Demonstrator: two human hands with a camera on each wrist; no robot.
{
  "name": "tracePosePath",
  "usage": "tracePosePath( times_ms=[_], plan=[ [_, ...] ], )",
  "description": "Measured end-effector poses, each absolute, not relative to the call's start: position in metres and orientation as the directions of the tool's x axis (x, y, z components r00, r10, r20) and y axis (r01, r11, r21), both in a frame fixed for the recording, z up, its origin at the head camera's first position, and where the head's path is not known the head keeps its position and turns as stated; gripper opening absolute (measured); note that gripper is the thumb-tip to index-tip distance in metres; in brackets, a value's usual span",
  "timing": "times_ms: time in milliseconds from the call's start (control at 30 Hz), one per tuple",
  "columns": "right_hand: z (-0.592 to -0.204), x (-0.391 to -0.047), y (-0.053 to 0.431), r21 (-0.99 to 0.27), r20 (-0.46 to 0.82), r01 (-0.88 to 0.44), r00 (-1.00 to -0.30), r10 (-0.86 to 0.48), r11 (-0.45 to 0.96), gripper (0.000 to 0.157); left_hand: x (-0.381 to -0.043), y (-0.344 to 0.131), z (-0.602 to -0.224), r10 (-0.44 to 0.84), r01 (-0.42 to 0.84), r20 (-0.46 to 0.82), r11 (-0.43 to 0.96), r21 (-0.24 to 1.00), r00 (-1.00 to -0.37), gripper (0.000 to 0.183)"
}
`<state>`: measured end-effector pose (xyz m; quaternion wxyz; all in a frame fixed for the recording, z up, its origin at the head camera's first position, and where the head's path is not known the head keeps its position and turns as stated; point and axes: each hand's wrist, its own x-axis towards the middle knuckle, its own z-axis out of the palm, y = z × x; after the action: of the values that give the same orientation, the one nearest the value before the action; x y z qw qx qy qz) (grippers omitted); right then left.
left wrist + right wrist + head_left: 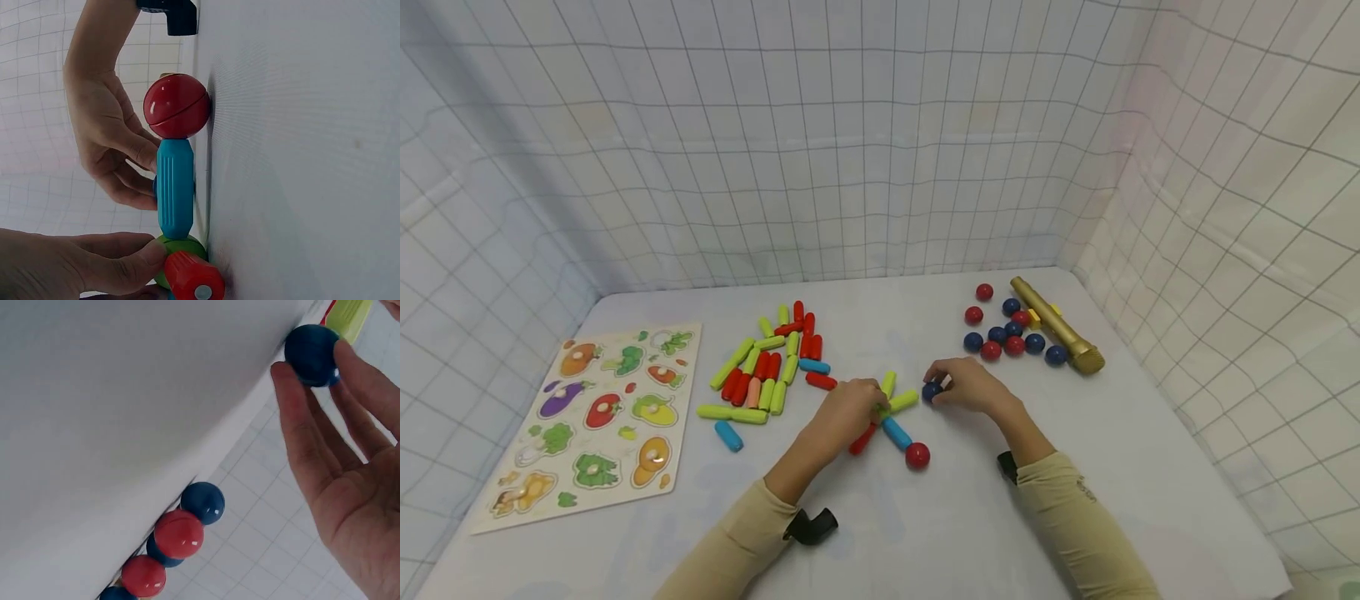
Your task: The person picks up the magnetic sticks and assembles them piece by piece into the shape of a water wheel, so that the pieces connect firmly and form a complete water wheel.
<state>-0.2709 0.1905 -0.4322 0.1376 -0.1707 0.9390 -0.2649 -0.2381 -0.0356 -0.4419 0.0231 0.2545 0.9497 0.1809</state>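
- Left hand (850, 410) pinches the green ball (181, 250) at the hub of joined sticks, mid-desk near the front edge.
- Right hand (970, 385) grasps a blue ball (932, 391) at a green stick (903, 401) tip.
- White desk (925, 525); loose balls (1011, 333) lie toward the far right corner, with gridded cloth walls (850, 150) around.

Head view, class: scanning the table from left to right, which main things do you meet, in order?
Vegetable puzzle board → pile of coloured sticks → left hand → right hand holding a blue ball → cluster of red and blue balls → gold wand.
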Motion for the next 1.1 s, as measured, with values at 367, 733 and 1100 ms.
tracePosePath(
  times_ms=[367, 733, 1100],
  plan=[
    [-0.433, -0.266, 0.194, -0.589, -0.183, -0.246, -0.887, -0.424, 0.770, 0.024, -0.239, -0.027, -0.442, 0.482, 0.475, 0.050, 0.832, 0.287, -0.875, 0.020],
    [-0.416, -0.281, 0.213, -0.470, -0.152, -0.199, -0.942, -0.300, 0.860, 0.033, -0.236, -0.030, -0.440, 0.489, 0.488, 0.067, 0.831, 0.265, -0.870, 0.023],
    [-0.424, -0.308, 0.243, -0.286, -0.061, -0.010, -0.998, -0.029, 0.958, 0.023, -0.239, -0.035, -0.443, 0.536, 0.529, 0.066, 0.793, 0.302, -0.842, 0.024]
  ],
)
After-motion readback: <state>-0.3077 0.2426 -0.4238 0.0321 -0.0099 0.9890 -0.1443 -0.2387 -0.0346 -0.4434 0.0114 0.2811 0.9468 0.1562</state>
